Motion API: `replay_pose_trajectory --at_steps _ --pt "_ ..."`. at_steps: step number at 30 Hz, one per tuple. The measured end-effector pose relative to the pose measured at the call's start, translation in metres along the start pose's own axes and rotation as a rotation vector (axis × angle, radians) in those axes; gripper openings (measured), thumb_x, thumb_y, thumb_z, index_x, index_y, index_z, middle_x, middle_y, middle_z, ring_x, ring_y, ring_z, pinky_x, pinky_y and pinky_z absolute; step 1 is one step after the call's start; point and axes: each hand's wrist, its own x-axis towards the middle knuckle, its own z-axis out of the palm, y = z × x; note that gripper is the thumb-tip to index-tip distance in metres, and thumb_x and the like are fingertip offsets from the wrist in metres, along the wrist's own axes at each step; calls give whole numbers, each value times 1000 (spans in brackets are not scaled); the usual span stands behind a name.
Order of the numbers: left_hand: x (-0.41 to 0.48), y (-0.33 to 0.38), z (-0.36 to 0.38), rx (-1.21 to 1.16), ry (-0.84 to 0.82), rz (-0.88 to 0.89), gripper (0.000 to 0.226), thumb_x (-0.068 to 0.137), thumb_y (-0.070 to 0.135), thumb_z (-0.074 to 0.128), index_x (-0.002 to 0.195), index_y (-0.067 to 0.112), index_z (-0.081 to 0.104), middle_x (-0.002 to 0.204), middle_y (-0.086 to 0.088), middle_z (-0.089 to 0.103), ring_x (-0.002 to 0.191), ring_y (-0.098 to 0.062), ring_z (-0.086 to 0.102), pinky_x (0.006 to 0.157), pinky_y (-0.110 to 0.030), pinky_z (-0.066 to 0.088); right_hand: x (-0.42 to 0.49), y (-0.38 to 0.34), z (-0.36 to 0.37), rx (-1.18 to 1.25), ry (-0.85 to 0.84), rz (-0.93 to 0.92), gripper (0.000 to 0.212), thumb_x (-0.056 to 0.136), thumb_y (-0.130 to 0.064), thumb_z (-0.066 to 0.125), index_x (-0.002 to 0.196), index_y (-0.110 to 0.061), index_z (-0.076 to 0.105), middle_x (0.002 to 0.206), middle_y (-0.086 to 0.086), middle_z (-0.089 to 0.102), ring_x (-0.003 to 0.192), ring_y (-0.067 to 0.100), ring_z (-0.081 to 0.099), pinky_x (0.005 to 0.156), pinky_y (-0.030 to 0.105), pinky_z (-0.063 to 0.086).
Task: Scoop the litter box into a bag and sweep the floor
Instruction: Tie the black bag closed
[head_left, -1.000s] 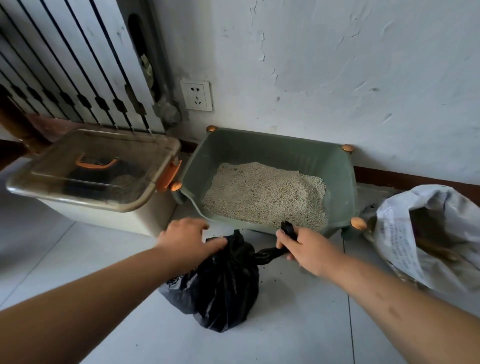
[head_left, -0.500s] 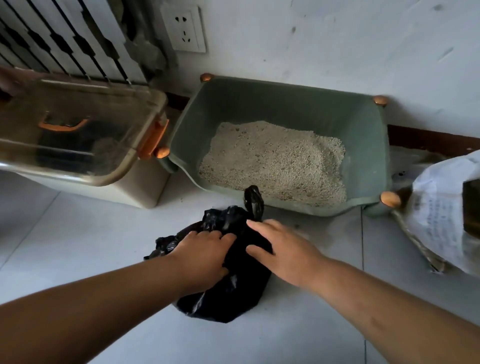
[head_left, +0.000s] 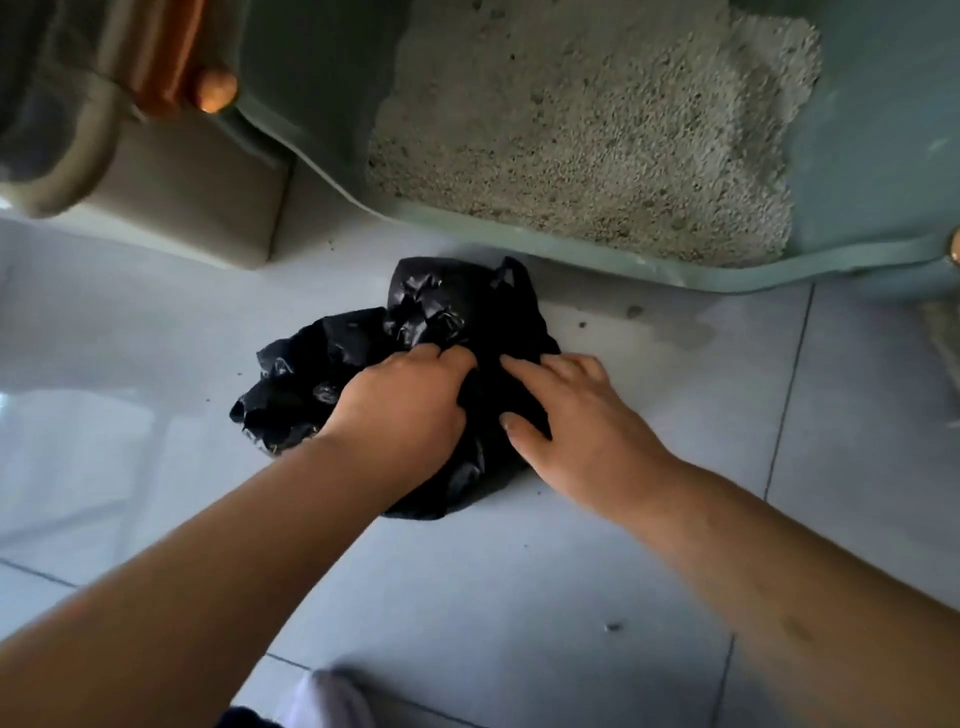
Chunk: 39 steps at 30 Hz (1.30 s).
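Litter box (head_left: 571, 252), green, sits just past both sets of fingertips, its front rim close to the bag. Pale litter (head_left: 597, 130) is heaped inside, surface looks even, no clumps I can make out.

Black plastic bag (head_left: 441, 317) lies crumpled on the tiled floor (head_left: 571, 597), directly under both hands. Looks bulky, so judged filled; whether its mouth is tied, cannot tell.

Left hand (head_left: 400, 405): on top of the bag, fingers bent down into the plastic folds, tips hidden, reads as a grip on the bunched plastic. Right hand (head_left: 582, 431): flat on the bag's right side, fingers straight, thumb spread, resting or pressing, not clasping. Hands close together, not touching, a strip of bag between them.

Beige storage bin (head_left: 182, 202) with orange latch (head_left: 176, 52) stands beyond and left of the left hand, just beside the box's corner.

Progress, as a judgement: scooping looks done, no scoop in view and the bag is loaded. Bag being gathered or squashed down for closing. Sweeping not started: stray granules (head_left: 634, 312) lie beyond the right hand near the box rim, another speck (head_left: 613, 627) under the right forearm side, more dots left of the bag. No broom in view.
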Motion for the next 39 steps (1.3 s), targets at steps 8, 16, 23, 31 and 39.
replay_pose_trajectory --at_steps 8,16,23,31,39 --pt "-48 27 -35 -653 40 -185 23 93 19 53 105 38 61 67 11 65 56 -7 60 48 -21 45 -48 -13 -28 273 79 130 66 96 -48 45 152 -31 16 138 -3 51 122 16 50 96 35 45" --pt "-142 64 -137 -1158 96 -289 23 93 13 60 86 30 74 77 -3 76 70 -17 71 71 -30 57 -174 -60 -107 362 163 469 55 96 -35 50 148 -27 31 128 -10 55 111 5 54 86 21 41" --pt "-228 115 -230 -1575 -57 -452 26 96 -1 51 114 6 69 104 -17 76 98 -33 73 91 -44 56 -258 -123 -199 565 210 643 37 94 -29 52 131 -29 50 105 -14 62 83 10 64 82 37 55" --pt "-316 182 -341 -1864 -151 -519 28 97 -4 41 111 -5 66 98 -21 75 81 -29 74 71 -36 61 -350 -178 -323 721 303 705 26 94 -21 51 119 -23 58 100 -4 67 86 13 67 78 35 57" --pt "-368 233 -411 -1821 -352 -489 32 98 -4 38 118 -6 63 114 -27 64 97 -37 62 79 -45 55 -431 -222 -378 883 480 742 21 94 -15 49 105 -18 66 91 0 71 83 13 68 67 26 53"
